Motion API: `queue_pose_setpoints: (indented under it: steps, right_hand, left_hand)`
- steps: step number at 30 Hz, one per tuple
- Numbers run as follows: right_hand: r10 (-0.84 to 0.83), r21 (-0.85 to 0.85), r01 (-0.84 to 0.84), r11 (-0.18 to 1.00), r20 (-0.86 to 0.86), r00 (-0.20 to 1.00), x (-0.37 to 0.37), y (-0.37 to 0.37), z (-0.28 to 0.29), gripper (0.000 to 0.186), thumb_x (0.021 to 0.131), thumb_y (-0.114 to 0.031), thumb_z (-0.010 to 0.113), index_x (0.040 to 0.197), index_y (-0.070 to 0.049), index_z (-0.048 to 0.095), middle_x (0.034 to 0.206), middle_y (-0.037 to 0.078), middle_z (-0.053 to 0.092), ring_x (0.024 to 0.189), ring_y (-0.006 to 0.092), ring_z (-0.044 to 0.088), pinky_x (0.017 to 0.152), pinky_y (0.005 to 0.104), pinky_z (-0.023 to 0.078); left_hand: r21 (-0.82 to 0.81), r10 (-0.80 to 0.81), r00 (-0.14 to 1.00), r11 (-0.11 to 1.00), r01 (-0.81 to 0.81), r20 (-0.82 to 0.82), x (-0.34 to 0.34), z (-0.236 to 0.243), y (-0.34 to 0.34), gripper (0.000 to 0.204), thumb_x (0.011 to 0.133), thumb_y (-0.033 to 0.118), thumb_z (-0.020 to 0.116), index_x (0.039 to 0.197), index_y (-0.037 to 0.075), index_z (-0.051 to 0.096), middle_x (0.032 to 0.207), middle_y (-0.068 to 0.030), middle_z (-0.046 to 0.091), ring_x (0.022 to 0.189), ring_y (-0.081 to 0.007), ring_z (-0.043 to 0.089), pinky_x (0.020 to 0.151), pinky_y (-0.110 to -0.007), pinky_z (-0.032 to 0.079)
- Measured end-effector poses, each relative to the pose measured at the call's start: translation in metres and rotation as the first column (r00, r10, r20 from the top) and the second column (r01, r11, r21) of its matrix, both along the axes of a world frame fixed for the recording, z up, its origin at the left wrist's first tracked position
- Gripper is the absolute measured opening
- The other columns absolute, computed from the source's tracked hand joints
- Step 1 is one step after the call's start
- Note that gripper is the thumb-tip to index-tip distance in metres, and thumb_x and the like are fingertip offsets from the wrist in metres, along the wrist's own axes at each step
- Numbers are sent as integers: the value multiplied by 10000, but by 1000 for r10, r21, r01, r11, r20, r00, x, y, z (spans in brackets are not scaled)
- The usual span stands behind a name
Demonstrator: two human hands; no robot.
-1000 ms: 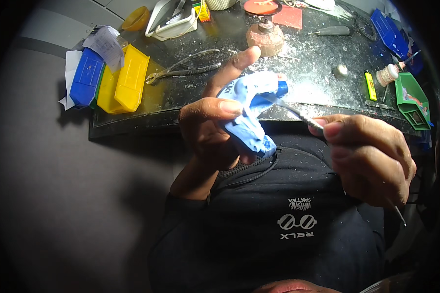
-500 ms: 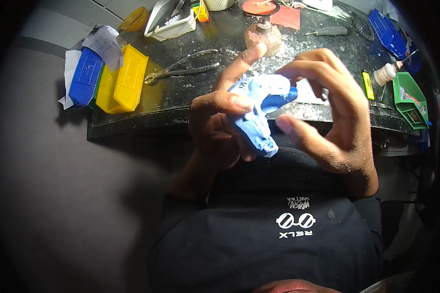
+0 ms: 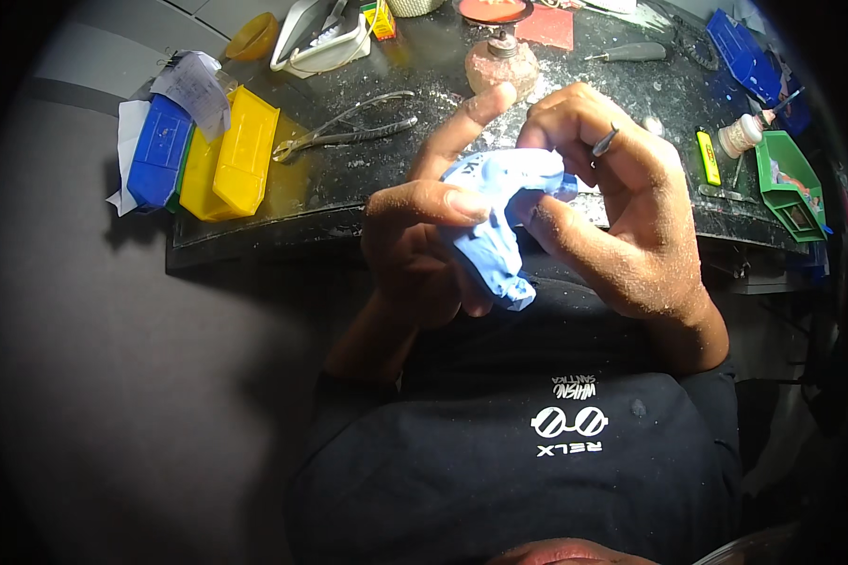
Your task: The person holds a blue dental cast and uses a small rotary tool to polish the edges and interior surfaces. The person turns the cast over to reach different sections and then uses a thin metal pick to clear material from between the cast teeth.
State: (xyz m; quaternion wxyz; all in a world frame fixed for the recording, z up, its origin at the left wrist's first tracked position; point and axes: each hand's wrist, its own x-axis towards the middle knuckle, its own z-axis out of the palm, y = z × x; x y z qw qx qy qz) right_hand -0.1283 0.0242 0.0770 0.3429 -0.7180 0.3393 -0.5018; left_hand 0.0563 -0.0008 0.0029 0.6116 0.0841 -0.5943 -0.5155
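Observation:
A blue horseshoe-shaped dental cast [image 3: 488,240] is held up in front of my chest, above the near edge of the bench. My left hand [image 3: 413,226] grips its left side, the thumb pressed on the surface and the index finger sticking up. At the right end of the cast, my right hand [image 3: 622,212] closes thumb and fingers around its edge. A slim metal tool [image 3: 606,141] pokes out between the right fingers; the rest of it is hidden. Pale dust coats both hands.
On the dusty black bench lie metal nippers [image 3: 349,134], a round pink burner [image 3: 501,71] and a grey-handled knife [image 3: 628,52]. Yellow [image 3: 245,151] and blue bins [image 3: 160,146] stand left. A yellow lighter [image 3: 708,157] and green bin [image 3: 790,188] are at right.
My right hand has moved left and its fingers have closed from a wide spread onto the cast's right end. The tool tip has swung upward. My left grip stays the same.

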Motion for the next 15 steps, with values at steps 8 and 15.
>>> queue_pose_setpoints:
  steps: [8, 15]
  right_hand:
    - [43, 164, -65, 984, 137, 990, 2, 4, 0, 306, 821, -119, 693, 1063, 46, 603, 981, 38, 567, 941, 87, 535, 863, 233, 428]
    - [36, 378, -113, 919, 205, 978, 0, 6, 12, 307, 807, -126, 714, 1045, 33, 602, 953, -7, 575, 879, 48, 539, 827, 210, 445]
  left_hand:
    - [26, -10, 1000, 1000, 10, 15, 1, 2, 3, 530, 872, 354, 831, 1219, 103, 520, 1450, -478, 424, 1365, -490, 522, 1002, -526, 553]
    - [48, -17, 1000, 999, 16, 21, 3, 4, 6, 526, 872, 347, 832, 1218, 101, 522, 1452, -479, 420, 1365, -488, 522, 1000, -522, 554]
